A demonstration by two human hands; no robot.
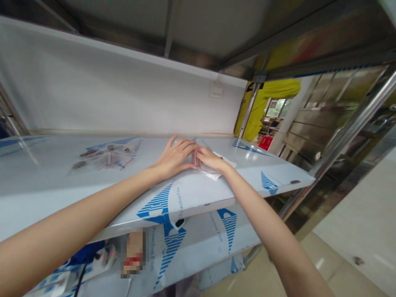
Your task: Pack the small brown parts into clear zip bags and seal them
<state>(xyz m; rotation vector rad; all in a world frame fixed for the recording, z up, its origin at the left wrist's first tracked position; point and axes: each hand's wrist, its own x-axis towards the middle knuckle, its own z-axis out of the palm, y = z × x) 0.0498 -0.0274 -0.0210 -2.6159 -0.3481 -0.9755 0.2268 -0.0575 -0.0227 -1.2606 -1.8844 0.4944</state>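
Note:
Both hands meet over the metal shelf, near its middle. My left hand (177,156) reaches in from the left, its fingers bent around the edge of a small clear plastic bag (196,158) with a reddish strip. From the right, my right hand (210,159) pinches the same bag, fingertips close to those of the left. Beneath the right hand and wrist lies a white sheet (213,175), partly covered. Several clear zip bags (113,159) with dark small items inside rest on the shelf to the left; their contents are too small to name.
The film-covered shelf (198,194) has a front edge below my forearms. A lower shelf (210,235) holds white devices at left. Metal posts (249,109) stand at the right, a white wall (123,95) behind, and a dark upper shelf hangs overhead.

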